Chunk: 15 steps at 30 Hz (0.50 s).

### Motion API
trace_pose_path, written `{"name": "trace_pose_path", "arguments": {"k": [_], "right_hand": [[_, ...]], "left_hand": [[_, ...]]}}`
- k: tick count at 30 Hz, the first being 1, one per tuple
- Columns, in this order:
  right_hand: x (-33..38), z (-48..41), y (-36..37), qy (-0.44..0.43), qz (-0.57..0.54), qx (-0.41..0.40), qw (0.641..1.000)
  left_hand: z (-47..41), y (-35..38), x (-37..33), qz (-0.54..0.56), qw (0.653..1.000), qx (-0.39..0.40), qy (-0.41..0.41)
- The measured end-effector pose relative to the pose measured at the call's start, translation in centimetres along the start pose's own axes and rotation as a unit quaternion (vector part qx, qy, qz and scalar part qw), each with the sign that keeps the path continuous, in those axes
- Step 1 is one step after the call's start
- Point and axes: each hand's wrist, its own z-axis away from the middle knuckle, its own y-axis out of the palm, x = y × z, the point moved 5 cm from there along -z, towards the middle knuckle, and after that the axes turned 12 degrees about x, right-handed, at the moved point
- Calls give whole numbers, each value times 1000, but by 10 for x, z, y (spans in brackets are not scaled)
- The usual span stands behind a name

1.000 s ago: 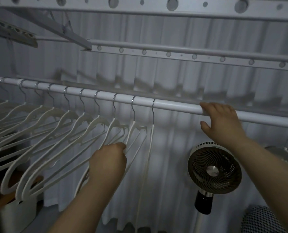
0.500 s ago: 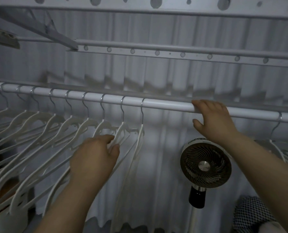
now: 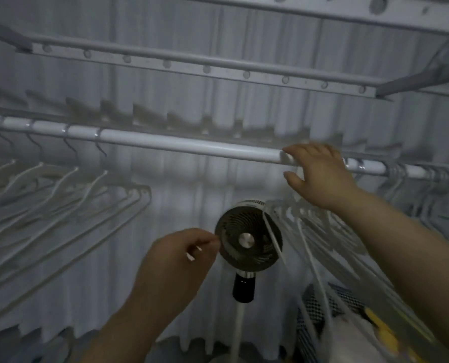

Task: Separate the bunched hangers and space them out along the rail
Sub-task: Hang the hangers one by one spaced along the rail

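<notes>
Right hand grips the white rail. Blurred left hand is curled; whether it pinches anything, I cannot tell. The right forearm partly hides the bunched hangers.

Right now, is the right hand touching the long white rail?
Touching. The head view shows the right hand with fingers curled over the rail, thumb below.

The rail is gripped from above by the right hand. The left hand is held curled below it, between two groups of hangers.
</notes>
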Motion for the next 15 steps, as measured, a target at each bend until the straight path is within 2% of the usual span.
{"name": "trace_pose_path", "arguments": {"k": [3, 6, 15], "right_hand": [[-33, 11, 1, -6, -41, 15, 999], [-44, 14, 1, -43, -63, 42, 996], [-51, 21, 0, -93, -27, 69, 993]], "left_hand": [[-5, 65, -17, 91, 994, 53, -32], [-12, 112, -37, 199, 976, 53, -74], [-27, 172, -65, 230, 959, 110, -123]]}}
